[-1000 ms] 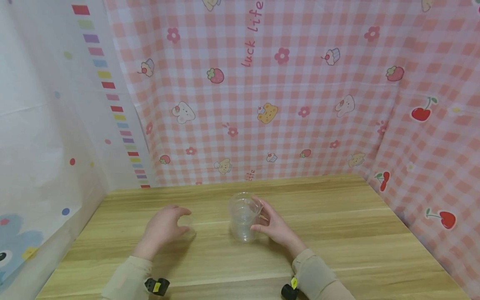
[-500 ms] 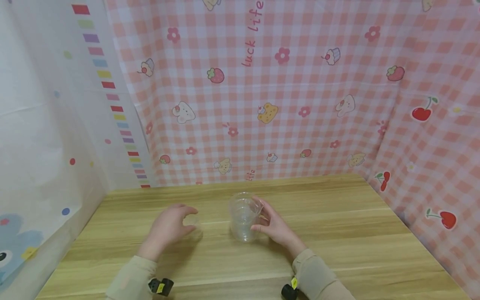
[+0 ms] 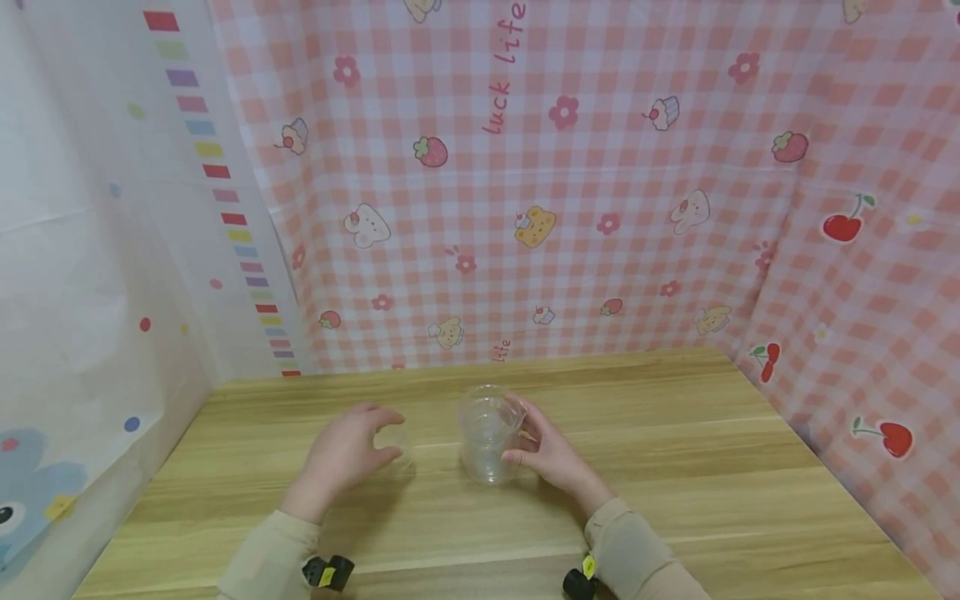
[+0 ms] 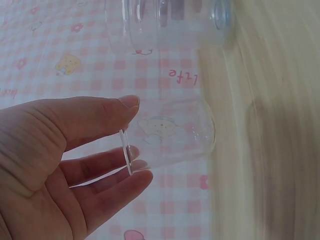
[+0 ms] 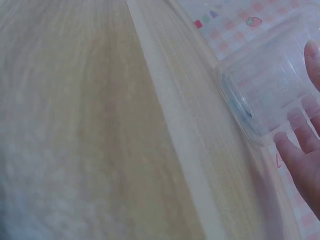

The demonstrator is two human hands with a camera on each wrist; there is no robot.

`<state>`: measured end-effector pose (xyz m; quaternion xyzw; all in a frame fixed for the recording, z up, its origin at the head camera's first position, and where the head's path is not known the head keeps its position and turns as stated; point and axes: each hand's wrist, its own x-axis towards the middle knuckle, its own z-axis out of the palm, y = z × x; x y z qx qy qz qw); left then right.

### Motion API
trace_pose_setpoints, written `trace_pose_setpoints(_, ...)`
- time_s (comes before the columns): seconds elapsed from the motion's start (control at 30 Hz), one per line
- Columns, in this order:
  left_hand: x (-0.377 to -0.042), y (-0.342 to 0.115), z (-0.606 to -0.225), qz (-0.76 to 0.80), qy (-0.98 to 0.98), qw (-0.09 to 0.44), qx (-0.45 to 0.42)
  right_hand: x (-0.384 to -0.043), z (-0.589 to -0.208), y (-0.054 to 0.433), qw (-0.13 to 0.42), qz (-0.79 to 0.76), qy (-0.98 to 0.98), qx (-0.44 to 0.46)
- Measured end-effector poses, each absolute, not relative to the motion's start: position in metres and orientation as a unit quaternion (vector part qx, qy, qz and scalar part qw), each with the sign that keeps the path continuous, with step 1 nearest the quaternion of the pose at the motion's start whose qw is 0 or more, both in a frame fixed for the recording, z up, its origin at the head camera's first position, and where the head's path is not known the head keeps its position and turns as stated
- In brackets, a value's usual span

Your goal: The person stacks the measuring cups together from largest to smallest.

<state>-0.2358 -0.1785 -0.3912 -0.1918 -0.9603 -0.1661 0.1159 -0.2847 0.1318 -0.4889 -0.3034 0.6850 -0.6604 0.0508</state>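
Observation:
My left hand [image 3: 347, 450] pinches a small clear cup [image 4: 172, 132] by its rim, thumb on one side and fingers on the other. In the left wrist view this cup is upright, its base above the wooden tabletop; it is only faintly visible in the head view. To its right stands a larger clear plastic cup [image 3: 483, 437], wide at the mouth and ridged round its wall. My right hand [image 3: 553, 457] grips that cup from the right side, with fingers and thumb against its wall. A gap separates the two cups.
The wooden table [image 3: 675, 467] reaches back to a pink checked cloth [image 3: 465, 200] with printed animals and fruit. White cloth [image 3: 90, 275] hangs at the left side, and more checked cloth [image 3: 870, 317] at the right. Black wrist cameras [image 3: 328, 572] sit below both sleeves.
My left hand has moved a little to the right with the small cup, closer to the larger one. My right hand and the large cup have stayed in place.

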Motion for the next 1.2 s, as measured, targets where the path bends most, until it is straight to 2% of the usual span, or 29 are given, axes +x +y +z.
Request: trace_pose_setpoints(1.2, -0.235, -0.158, -0.362, -0.195, -0.94, 0.154, -0.232, -0.283, -0.488, 0.131, 0.047, -0.667, 0.679, -0.303)
